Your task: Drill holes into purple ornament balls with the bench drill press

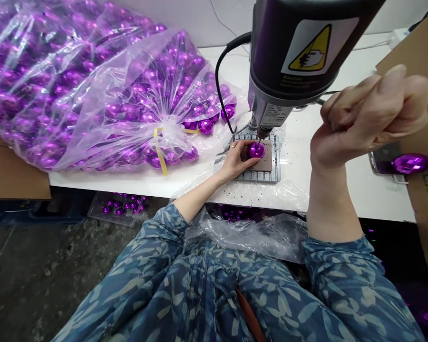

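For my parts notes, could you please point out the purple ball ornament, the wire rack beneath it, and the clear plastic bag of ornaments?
Purple ball ornament (256,151): head view, on its shiny upper surface.
Wire rack (260,176): head view, on its front bars.
Clear plastic bag of ornaments (92,95): head view, on its middle.

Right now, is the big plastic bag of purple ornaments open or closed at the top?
Closed: the clear plastic bag is gathered into a tight neck, and yellow tape is wrapped around it.
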`<state>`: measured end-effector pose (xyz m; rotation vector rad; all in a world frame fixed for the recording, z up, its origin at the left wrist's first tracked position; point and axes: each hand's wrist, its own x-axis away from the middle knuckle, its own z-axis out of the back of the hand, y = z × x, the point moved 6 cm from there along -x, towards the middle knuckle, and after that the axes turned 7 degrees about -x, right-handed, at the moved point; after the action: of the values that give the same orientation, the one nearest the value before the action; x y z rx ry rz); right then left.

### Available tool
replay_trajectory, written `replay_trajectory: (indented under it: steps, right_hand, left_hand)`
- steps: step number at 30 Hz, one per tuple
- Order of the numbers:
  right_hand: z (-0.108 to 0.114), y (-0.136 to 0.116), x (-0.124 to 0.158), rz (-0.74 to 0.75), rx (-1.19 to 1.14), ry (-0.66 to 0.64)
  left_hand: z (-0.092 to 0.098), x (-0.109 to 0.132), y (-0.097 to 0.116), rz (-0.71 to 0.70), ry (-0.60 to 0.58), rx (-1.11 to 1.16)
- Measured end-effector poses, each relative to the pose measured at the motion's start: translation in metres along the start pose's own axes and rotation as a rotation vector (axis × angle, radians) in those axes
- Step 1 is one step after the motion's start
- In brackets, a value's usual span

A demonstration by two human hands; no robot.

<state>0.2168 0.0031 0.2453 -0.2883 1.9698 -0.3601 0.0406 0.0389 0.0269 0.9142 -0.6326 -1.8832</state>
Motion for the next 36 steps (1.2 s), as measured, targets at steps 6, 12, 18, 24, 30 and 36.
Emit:
replay_trajectory:
  steps: [6, 12, 18, 24, 30, 36]
  right_hand:
    - [0.010, 0.005, 0.007, 0.068, -0.041, 0.044]
    - [0.023, 0.016, 0.021, 0.145, -0.079, 0.064]
    - [0.035, 0.025, 0.032, 0.211, -0.076, 0.085]
    - [0.037, 0.026, 0.034, 0.224, -0.027, 0.057]
    - [0.034, 0.022, 0.040, 0.201, 0.013, 0.054]
    - [-0.006, 0.001, -0.010, 0.004, 0.061, -0.003]
  left_hand:
    - [0.000, 0.000, -0.001, 0.024, -0.014, -0.013]
    - [0.002, 0.001, 0.002, 0.044, -0.011, 0.010]
    - [0.002, 0.002, 0.002, 0.048, -0.001, -0.011]
    - [0.001, 0.001, 0.002, 0.047, -0.005, 0.004]
    - [0.002, 0.002, 0.002, 0.077, 0.008, 0.014]
    - [0.000, -0.001, 0.004, 0.077, 0.012, 0.020]
